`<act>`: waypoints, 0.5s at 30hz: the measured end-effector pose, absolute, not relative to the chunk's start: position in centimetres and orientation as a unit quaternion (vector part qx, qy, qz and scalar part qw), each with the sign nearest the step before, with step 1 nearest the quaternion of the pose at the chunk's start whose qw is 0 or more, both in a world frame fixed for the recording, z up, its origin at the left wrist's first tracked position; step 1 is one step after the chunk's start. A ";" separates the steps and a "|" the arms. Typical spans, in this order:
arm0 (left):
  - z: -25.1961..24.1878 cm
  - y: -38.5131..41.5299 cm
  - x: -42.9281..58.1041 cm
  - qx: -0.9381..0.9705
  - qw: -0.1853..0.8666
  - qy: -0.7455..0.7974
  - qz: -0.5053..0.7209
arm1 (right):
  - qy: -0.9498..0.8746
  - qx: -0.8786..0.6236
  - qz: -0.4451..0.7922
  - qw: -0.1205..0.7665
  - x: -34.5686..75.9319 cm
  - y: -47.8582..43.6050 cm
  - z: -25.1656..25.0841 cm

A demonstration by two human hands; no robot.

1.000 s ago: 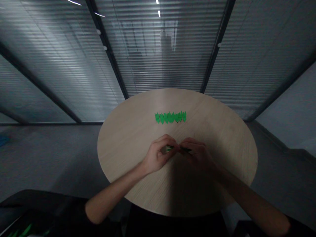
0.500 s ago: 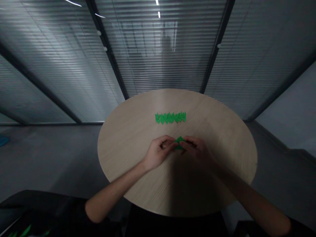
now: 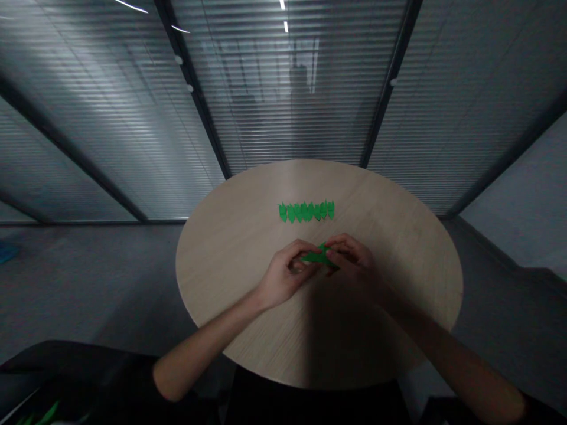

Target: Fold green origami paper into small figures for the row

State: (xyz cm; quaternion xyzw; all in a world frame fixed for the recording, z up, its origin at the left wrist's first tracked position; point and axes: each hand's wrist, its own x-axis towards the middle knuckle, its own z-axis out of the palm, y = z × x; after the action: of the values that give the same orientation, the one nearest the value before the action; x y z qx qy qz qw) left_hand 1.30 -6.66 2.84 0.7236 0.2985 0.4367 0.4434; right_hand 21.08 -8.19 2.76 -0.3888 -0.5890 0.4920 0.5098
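Over the middle of the round table (image 3: 230,236), a piece of folded green paper (image 3: 315,257) is held between both hands. My left hand (image 3: 287,270) grips its left side, thumb below and fingers above. On the right side, the thumb and fingers of my right hand (image 3: 353,260) pinch the paper. Parts of the paper are hidden behind the fingers. Beyond the hands, several small folded green paper pieces (image 3: 306,211) stand in a tight row, each with pointed tips.
A dark chair or bag (image 3: 80,360) at the lower left has green pieces (image 3: 48,413) on or in it. Glass panels with blinds (image 3: 292,130) rise behind the table. A blue object (image 3: 7,252) lies on the floor at far left.
The green paper has turned in my hands and more of its left side now shows. My left fingers have shifted along it, and my right fingers have lifted slightly.
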 end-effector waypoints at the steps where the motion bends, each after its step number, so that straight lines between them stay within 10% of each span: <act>1: 2.9 -6.6 1.3 0.718 0.447 0.299 0.441 | -0.602 -0.391 0.478 0.507 21.1 -8.3 2.8; 15: 2.9 -6.7 1.3 0.696 0.477 0.299 0.446 | -0.653 -0.397 0.400 0.506 21.2 -8.5 3.1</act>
State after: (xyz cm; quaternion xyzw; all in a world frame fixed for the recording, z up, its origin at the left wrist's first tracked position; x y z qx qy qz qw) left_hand 1.32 -6.66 2.86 0.6960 0.2987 0.4460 0.4769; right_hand 21.25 -8.49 3.11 -0.3973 -0.6528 0.3996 0.5064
